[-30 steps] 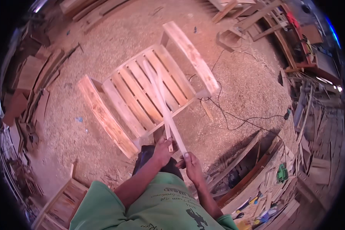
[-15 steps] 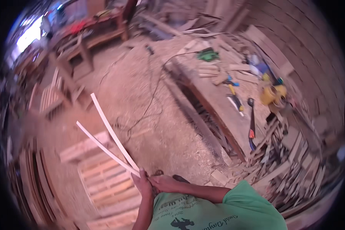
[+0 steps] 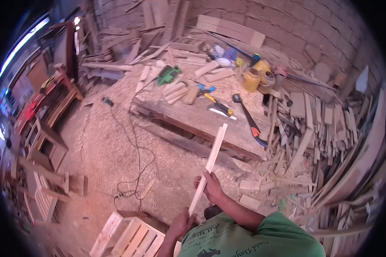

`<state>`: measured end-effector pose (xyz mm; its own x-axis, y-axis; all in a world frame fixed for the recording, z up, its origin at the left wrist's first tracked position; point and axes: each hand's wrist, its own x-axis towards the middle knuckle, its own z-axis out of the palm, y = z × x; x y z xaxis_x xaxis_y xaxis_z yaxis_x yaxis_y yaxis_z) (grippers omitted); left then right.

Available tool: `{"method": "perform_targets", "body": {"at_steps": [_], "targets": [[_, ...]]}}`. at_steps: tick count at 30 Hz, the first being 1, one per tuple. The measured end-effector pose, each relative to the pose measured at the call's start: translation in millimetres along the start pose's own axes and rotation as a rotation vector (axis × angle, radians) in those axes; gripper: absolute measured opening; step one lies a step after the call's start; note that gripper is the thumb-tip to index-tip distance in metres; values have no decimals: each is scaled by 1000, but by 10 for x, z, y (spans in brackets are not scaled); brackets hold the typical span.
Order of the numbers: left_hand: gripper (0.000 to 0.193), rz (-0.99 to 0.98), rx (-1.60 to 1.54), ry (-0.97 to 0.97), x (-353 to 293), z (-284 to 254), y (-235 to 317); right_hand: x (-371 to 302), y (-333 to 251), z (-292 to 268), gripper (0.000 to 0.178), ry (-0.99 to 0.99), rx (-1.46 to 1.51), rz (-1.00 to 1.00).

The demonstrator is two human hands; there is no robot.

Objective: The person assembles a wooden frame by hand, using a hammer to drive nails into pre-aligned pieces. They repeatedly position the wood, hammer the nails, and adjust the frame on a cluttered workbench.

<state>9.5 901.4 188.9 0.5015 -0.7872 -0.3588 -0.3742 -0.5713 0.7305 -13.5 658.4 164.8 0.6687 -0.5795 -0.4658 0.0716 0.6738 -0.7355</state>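
Two long, pale wooden strips [image 3: 211,158] lie together, slanting up and away from my body toward the workbench edge. My left hand [image 3: 184,222] is closed around their near end, just in front of my green shirt. Farther up, my right hand [image 3: 212,188] grips them with its fingers wrapped round the side. The far ends reach over the front edge of the low wooden workbench [image 3: 176,115].
On the bench lie a green power tool [image 3: 169,75], a tool with a yellow and black handle [image 3: 218,105] and a long dark tool [image 3: 246,113]. Yellow containers [image 3: 251,80] stand behind. Scrap wood [image 3: 306,141] piles up right. A cord [image 3: 137,150] crosses the shavings; a slatted wooden piece [image 3: 137,237] sits lower left.
The strips were spread apart in a V pointing left; now they lie together, pointing up and right. My right hand has moved up along them. The view has turned right toward the bench.
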Motion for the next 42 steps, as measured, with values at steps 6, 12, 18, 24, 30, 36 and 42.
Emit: {"method": "perform_targets", "body": {"at_steps": [6,12,18,24,30,36,42], "targets": [[46,247,285,-299,1186,-116,142,304,-179,-923,22,234,228,-48],[41,486,483,-94,2348,-96,504,1006,-636,-1715,21,679,458,13],[41,483,569,67,3296,-548,895,1920,-919,-2138,28,614,687,2],[37,428,403,-11,4180,-726,1112,2687,-1120,-1971,31,671,757,58],[35,470,552,-54,5289,-935,924,3221,-1014,-2063,33,618,573,167],[28,519,767,-37,6375,-1265,709,3821,-983,-1921,48,558,483,335],[50,669,810,-237,7244,-1670,510,4424,-427,-2149,34,505,513,82]]}}
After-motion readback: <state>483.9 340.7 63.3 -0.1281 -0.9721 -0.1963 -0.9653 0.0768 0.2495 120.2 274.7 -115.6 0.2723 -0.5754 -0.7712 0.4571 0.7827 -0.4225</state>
